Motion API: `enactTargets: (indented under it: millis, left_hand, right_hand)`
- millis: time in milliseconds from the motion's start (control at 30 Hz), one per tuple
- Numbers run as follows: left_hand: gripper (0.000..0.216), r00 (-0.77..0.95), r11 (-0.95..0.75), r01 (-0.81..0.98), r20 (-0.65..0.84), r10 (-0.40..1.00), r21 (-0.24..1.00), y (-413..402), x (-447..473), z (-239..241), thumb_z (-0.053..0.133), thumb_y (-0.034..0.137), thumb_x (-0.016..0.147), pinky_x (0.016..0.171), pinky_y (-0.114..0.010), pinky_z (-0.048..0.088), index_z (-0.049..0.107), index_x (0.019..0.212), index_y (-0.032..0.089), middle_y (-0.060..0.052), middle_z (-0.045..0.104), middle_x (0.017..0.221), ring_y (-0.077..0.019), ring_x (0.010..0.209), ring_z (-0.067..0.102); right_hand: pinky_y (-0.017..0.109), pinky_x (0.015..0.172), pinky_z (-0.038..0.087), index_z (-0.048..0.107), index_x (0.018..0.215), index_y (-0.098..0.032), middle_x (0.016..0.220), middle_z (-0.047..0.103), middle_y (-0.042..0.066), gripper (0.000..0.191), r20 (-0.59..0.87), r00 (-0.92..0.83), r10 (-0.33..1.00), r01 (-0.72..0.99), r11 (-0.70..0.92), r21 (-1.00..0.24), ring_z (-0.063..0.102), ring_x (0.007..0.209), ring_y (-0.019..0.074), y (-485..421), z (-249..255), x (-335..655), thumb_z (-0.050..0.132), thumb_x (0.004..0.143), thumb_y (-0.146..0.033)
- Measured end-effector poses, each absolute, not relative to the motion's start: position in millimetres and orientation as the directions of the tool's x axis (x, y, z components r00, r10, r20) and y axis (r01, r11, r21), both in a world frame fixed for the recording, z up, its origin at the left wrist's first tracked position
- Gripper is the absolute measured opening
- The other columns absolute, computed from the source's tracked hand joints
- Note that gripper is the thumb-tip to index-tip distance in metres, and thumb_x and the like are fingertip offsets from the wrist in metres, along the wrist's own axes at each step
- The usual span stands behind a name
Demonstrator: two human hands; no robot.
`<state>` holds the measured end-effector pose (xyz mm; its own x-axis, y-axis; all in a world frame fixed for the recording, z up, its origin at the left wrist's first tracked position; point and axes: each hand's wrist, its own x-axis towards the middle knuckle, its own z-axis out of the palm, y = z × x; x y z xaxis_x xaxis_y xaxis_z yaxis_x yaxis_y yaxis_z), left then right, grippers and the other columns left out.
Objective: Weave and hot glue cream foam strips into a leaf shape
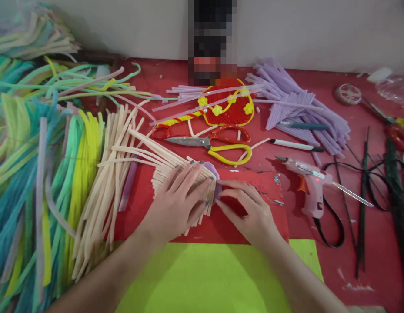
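A fan-shaped piece of cream pipe cleaners (161, 178) lies on a red sheet, its strips laid side by side. Along its right end runs a rounded purple pipe-cleaner edge (218, 187). My left hand (178, 200) rests flat across the cream strips with its fingers spread. From the other side, my right hand (247, 206) has its thumb and fingertips closed at the purple edge. Just beyond the piece lie scissors (195, 141) with red and yellow handles. A red and yellow flowered pipe-cleaner piece (221, 115) is behind them.
Bundles of coloured pipe cleaners (58, 208) crowd the left side. Purple pipe cleaners (289, 104) are heaped at the back right. A glue gun (311, 182) with a red light lies right of my hands, near black strips (361, 208). A yellow-green sheet (202, 278) is in front.
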<state>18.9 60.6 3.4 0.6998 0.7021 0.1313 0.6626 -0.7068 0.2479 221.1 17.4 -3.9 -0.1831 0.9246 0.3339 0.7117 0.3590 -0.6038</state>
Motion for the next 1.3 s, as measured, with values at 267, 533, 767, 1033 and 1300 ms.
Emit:
enactTargets:
  millis: [267,533,767,1033,1300]
  left_hand:
    - [0.041,0.735,-0.746,0.611,0.159,0.659,0.264,60.1,16.5,-0.6,0.039,0.022,0.096,0.115,-0.048,0.030,0.049,0.135,0.015,-0.010,0.050,0.142,-0.0231,0.135,0.042]
    - [0.040,0.733,-0.737,0.624,0.131,0.667,0.260,60.9,18.3,2.1,0.040,0.023,0.095,0.114,-0.048,0.033,0.051,0.133,0.015,-0.012,0.050,0.142,-0.0254,0.135,0.042]
    - [0.040,0.735,-0.741,0.621,0.139,0.663,0.255,60.8,17.7,2.0,0.041,0.023,0.095,0.114,-0.047,0.033,0.051,0.133,0.016,-0.012,0.050,0.142,-0.0254,0.135,0.042]
    - [0.040,0.725,-0.729,0.634,0.127,0.676,0.260,60.0,18.6,2.4,0.040,0.022,0.095,0.113,-0.048,0.034,0.052,0.133,0.016,-0.012,0.049,0.142,-0.0262,0.135,0.042]
    - [0.039,0.731,-0.734,0.628,0.127,0.670,0.259,61.4,18.7,2.9,0.040,0.022,0.095,0.113,-0.047,0.034,0.053,0.132,0.015,-0.012,0.050,0.142,-0.0267,0.136,0.041]
  right_hand:
    - [0.037,0.083,0.053,0.060,0.095,-0.023,0.106,0.069,0.008,0.011,0.323,-0.189,0.927,0.700,0.358,-0.618,0.066,0.097,0.0194,17.8,-2.7,221.4,0.058,0.087,-0.017]
    - [0.037,0.083,0.054,0.061,0.094,-0.023,0.105,0.069,0.008,0.010,0.327,-0.183,0.927,0.704,0.356,-0.615,0.066,0.096,0.0200,18.2,-3.5,221.9,0.059,0.086,-0.018]
    - [0.037,0.082,0.054,0.061,0.094,-0.024,0.105,0.069,0.007,0.010,0.317,-0.179,0.932,0.706,0.346,-0.619,0.066,0.096,0.0200,18.0,-3.1,221.7,0.058,0.087,-0.018]
    - [0.036,0.080,0.054,0.062,0.093,-0.025,0.104,0.070,0.007,0.010,0.324,-0.180,0.929,0.700,0.352,-0.622,0.067,0.094,0.0201,19.3,-0.7,221.1,0.058,0.087,-0.019]
    - [0.037,0.081,0.054,0.062,0.094,-0.025,0.104,0.069,0.007,0.010,0.323,-0.190,0.927,0.709,0.357,-0.608,0.067,0.095,0.0205,18.9,-1.3,222.2,0.057,0.087,-0.019]
